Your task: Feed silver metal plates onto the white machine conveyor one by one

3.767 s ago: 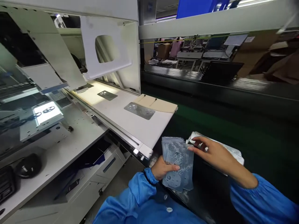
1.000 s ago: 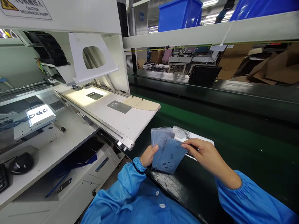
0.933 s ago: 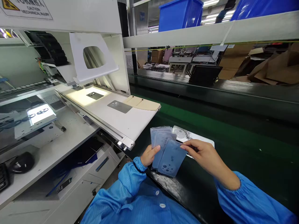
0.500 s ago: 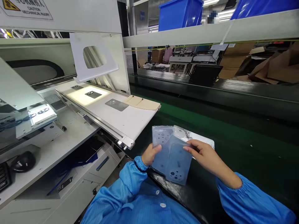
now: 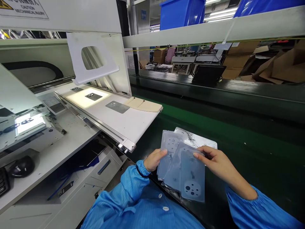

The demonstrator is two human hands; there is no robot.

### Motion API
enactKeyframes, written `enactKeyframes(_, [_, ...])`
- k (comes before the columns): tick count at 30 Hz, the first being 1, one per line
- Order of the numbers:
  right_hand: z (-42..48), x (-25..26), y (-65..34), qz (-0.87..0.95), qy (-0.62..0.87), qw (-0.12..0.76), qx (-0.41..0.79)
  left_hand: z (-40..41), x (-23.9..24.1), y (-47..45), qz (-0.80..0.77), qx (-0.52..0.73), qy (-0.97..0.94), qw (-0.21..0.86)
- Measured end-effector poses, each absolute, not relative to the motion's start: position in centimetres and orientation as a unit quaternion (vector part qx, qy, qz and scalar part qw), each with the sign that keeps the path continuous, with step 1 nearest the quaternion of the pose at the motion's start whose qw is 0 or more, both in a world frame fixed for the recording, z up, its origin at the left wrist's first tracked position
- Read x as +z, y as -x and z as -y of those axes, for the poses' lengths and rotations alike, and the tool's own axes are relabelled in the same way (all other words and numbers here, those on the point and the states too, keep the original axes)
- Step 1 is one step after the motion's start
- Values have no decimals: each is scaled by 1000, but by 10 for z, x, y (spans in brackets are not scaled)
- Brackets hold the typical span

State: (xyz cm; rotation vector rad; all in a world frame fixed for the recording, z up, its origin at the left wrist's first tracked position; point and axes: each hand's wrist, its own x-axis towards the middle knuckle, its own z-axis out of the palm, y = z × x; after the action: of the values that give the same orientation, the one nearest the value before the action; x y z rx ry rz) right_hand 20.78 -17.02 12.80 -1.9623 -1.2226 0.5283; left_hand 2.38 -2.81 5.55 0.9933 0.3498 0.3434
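Observation:
My left hand (image 5: 154,159) grips a fanned stack of translucent blue-grey plates with round cut-outs (image 5: 169,159). My right hand (image 5: 215,162) pinches the top edge of the frontmost plate (image 5: 192,178), which hangs lowest and to the right of the fan. Both hands hover above the near edge of the dark green conveyor belt (image 5: 238,133). A white flat pack (image 5: 202,140) lies on the belt just behind the plates.
A white machine belt (image 5: 133,124) on the left carries a grey plate (image 5: 117,107), another plate (image 5: 93,96) under the light, and a beige pad (image 5: 143,104). A white guard with an oval window (image 5: 92,58) hangs above. A mouse (image 5: 21,166) sits lower left. Blue bins (image 5: 181,14) stand overhead.
My right hand has drawn the front plate down and to the right out of the fan. The stack in my left hand has tilted and spread further. The plates on the machine belt have crept leftward.

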Motion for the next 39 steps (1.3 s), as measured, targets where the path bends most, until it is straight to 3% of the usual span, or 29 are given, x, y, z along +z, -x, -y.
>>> enactKeyframes(7, [167,118,-208,482,718,404,298,34,61,-28,-194,201,-506,816])
enactKeyframes(12, [168,115,-216,460,721,434,282,34,65,-27,-196,187,-465,843])
enactKeyframes(18, [173,115,-222,433,706,443,343,34,62,-33,-224,213,-523,795])
enactKeyframes(31, [172,102,-222,403,712,467,336,39,55,-40,-210,220,-565,767])
enactKeyframes(39, [166,101,-213,311,702,554,321,53,49,-38,-202,171,-501,824])
